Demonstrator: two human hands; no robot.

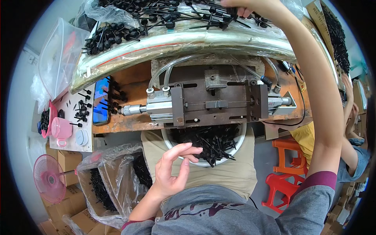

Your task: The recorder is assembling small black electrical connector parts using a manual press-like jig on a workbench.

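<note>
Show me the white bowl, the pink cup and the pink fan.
White bowl [241, 141]: head view, bare right rim.
Pink cup [62, 129]: head view, side wall.
Pink fan [49, 178]: head view, grille centre.

Small parts in bowl [207, 143]: black; bowl rim [239, 145]: white. Press fixture [213, 102]: dark grey-brown steel, silver cylinder [158, 106]. Bench top [133, 88]: rusty orange. Cup [62, 129] and fan [49, 178]: pink. Stools [288, 172]: orange-red. Sleeve [313, 196]: grey, maroon cuff [322, 178]. Trousers [231, 172]: khaki.

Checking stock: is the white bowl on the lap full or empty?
Fairly full: black parts heap across the white bowl.
</note>
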